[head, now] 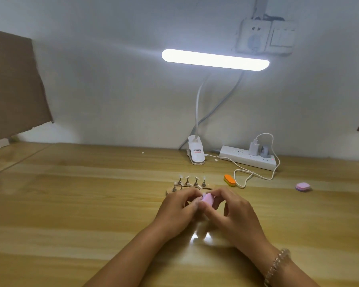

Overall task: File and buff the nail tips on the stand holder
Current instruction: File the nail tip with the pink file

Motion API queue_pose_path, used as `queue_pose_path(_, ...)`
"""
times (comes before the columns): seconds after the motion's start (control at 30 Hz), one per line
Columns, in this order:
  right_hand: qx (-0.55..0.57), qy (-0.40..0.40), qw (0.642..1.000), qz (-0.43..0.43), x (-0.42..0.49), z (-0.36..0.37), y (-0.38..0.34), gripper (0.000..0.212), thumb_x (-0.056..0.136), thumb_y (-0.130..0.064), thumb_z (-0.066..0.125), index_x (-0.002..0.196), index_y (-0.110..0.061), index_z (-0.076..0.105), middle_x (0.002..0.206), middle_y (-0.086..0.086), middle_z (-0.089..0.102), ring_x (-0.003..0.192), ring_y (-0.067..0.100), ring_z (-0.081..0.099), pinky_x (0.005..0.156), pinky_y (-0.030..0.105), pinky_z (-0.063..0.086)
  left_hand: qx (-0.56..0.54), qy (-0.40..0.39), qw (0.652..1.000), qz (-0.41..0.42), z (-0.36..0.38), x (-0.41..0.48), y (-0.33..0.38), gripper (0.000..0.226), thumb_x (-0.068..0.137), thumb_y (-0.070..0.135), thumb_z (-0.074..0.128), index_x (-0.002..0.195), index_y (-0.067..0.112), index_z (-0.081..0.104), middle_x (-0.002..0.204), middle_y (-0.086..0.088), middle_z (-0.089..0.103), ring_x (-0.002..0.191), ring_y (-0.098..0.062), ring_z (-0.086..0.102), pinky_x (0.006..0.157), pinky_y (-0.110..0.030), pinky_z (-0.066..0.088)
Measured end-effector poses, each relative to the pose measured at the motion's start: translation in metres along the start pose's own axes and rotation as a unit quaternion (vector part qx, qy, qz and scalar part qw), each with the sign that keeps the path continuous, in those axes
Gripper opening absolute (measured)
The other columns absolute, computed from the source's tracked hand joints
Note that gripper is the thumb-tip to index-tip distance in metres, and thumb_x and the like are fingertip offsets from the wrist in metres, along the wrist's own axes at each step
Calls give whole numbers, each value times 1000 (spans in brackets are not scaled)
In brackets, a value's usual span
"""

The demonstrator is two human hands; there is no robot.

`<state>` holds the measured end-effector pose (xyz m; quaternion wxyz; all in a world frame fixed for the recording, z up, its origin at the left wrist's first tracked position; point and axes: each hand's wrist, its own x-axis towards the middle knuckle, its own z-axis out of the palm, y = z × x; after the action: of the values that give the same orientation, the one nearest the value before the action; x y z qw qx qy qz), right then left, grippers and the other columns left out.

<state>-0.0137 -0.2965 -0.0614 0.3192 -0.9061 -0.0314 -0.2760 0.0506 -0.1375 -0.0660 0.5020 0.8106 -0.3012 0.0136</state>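
Observation:
A wooden stand holder (pixel 170 190) sits at the table's middle, with several metal pegs carrying pale nail tips (pixel 188 177). My right hand (pixel 232 216) pinches a small pink buffer block (pixel 269 199) just in front of the stand. My left hand (pixel 177 212) meets it from the left, its fingers curled around something small at the block's edge; what it holds is hidden. Both hands cover the stand's near side.
An orange buffer block (pixel 229 180) lies right of the stand, and a second pink block (pixel 303 186) lies further right. A clip lamp base (pixel 196 150), a white power strip (pixel 249 158) and a looping white cable (pixel 247 177) sit at the back. Cardboard (pixel 13 83) stands at the left.

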Motion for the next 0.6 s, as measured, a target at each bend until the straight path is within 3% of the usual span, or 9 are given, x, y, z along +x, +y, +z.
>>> queue_pose_path(0.07, 0, 25, 999, 32, 2, -3, 1, 34, 75, -65, 62, 82, -31, 62, 76, -16, 62, 69, 2, 55, 58, 23, 40, -9, 11, 1000, -3, 0, 0, 1, 19, 98, 14, 59, 88, 28, 68, 74, 18, 66, 55, 1, 57, 64, -25, 48)
queue_pose_path(0.17, -55, 67, 991, 105, 7, -14, 11, 28, 79, -62, 61, 82, -34, 58, 81, -17, 61, 77, 5, 57, 59, 26, 38, -20, 11, 1000, -2, 0, -1, 4, 19, 100, 16, 57, 89, 29, 66, 91, 13, 75, 53, 2, 58, 63, -21, 48)
queue_pose_path(0.3, -172, -6, 969, 178, 6, -23, 22, 27, 88, -59, 54, 106, -38, 59, 103, -9, 56, 96, 16, 57, 73, 31, 46, -30, 12, 999, -1, -1, -1, 5, 22, 101, 18, 56, 89, 35, 64, 96, 10, 76, 52, 0, 58, 60, -18, 47)
queue_pose_path(0.4, -111, 46, 988, 94, 7, -19, 15, 41, 86, -49, 63, 124, -32, 62, 101, -5, 50, 93, 15, 57, 74, 33, 49, -36, 10, 999, 2, 0, -1, 4, 19, 101, 20, 55, 92, 33, 66, 95, 13, 75, 53, -6, 59, 62, -24, 50)
queue_pose_path(0.5, -21, 30, 999, -35, 5, -9, -2, 27, 82, -37, 71, 108, -32, 68, 92, -14, 53, 78, 2, 53, 66, 23, 46, -19, 7, 1000, 19, 1, 0, 1, 20, 101, 19, 56, 90, 34, 66, 85, 17, 69, 56, -8, 59, 66, -32, 51)
queue_pose_path(0.6, -28, 15, 996, -81, 4, -1, -3, 17, 83, -23, 75, 97, -29, 68, 87, -17, 60, 74, -1, 53, 66, 20, 41, -16, 7, 999, 27, 1, -1, 0, 21, 100, 19, 56, 92, 36, 64, 84, 17, 67, 56, -6, 60, 66, -33, 52)
